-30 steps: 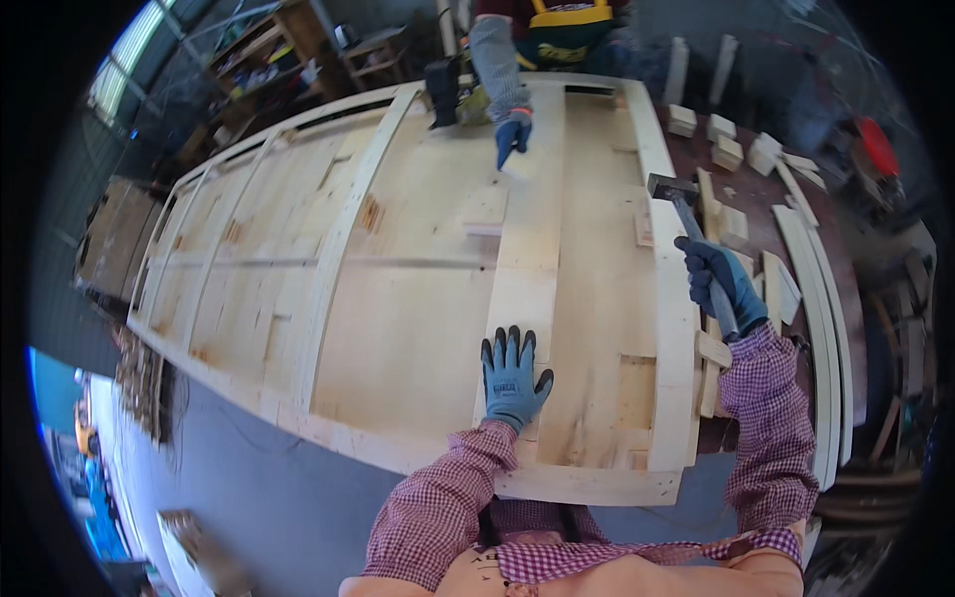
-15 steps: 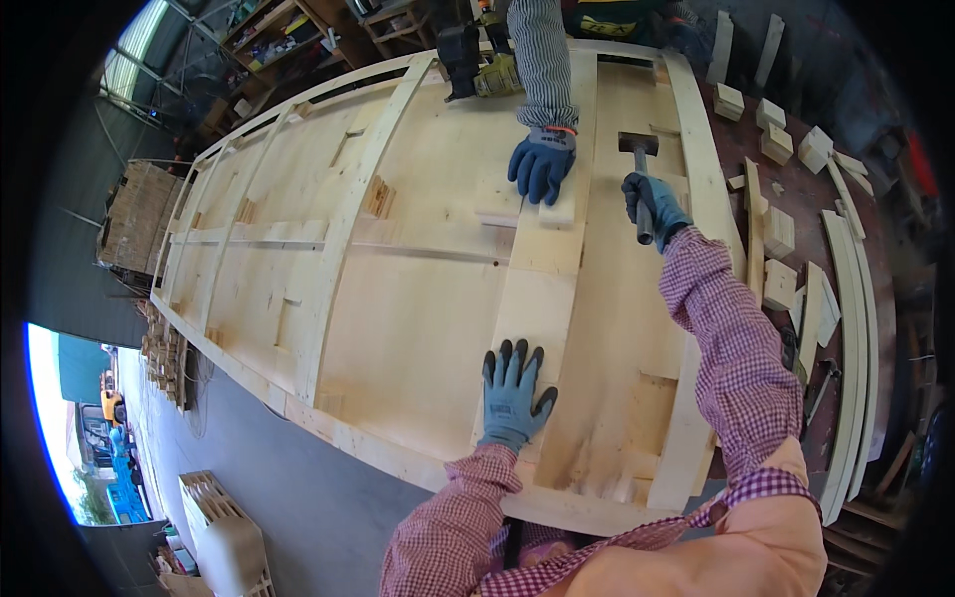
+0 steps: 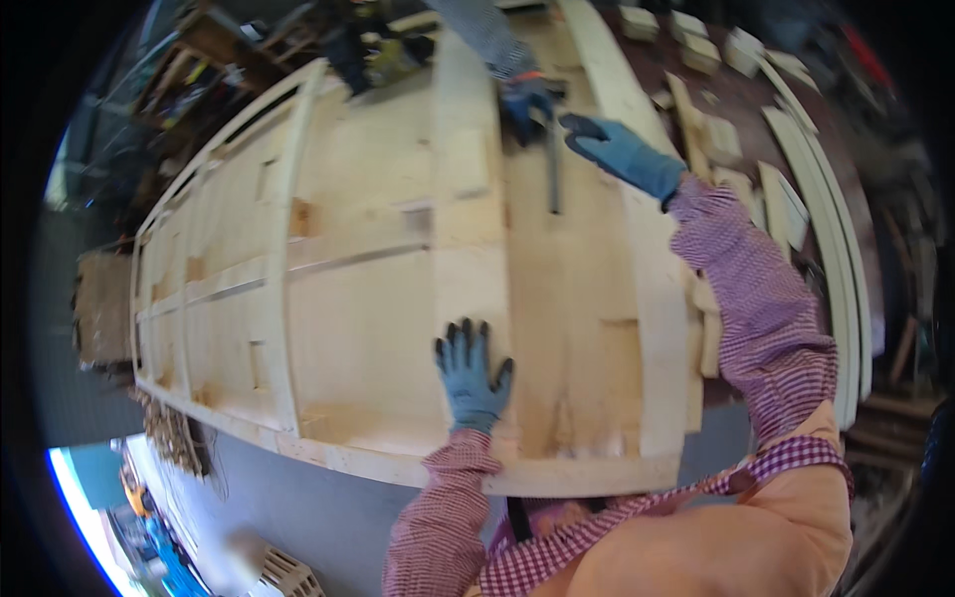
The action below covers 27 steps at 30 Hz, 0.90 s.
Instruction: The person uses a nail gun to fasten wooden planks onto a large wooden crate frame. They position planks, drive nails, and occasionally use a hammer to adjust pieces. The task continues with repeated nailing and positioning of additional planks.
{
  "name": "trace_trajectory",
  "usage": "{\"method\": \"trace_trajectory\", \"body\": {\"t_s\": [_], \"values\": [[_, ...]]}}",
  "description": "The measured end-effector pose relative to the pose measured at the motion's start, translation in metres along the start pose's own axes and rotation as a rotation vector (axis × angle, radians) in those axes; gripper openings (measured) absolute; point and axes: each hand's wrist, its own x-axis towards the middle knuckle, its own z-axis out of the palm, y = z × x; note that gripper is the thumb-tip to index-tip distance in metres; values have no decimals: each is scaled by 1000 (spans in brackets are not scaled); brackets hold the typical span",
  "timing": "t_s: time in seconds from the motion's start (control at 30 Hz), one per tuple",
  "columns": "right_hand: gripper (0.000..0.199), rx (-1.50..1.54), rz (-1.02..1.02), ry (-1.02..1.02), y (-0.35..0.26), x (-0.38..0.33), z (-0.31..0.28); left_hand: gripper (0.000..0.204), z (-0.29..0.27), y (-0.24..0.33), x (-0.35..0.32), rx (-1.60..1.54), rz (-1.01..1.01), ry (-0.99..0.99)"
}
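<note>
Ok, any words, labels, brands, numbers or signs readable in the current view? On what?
No readable text.
Gloved left hand and gloved right hand: any marking is too blurred to read.
Hammer and wooden frame: no lettering can be made out.
Shelf at upper left: too dark and blurred to tell.

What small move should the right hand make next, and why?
I'd probably draw the right hand back slightly from the hammer: its fingers look open, not wrapped around the handle, while the co-worker's gloved hand is at the head end, though blur hides the exact grip. The left hand rests flat on the pale plank.
</note>
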Motion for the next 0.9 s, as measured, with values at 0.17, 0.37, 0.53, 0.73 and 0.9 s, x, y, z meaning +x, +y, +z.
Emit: {"method": "trace_trajectory", "body": {"t_s": [0.17,0.37,0.53,0.73,0.9], "values": [[45,113,96,431,8,-245,-80,66,15,10,9,22,75,30],[65,-603,448,367,93,-458,-8,65,16,5,10,47,89,43],[70,-388,712,536,135,-454,4,50,2,8,41,-93,123,207],[82,-541,939,425,217,-419,-21,58,0,-9,150,-192,-4,368],[93,-548,987,410,272,-423,-26,81,24,0,223,-280,-234,331]]}}
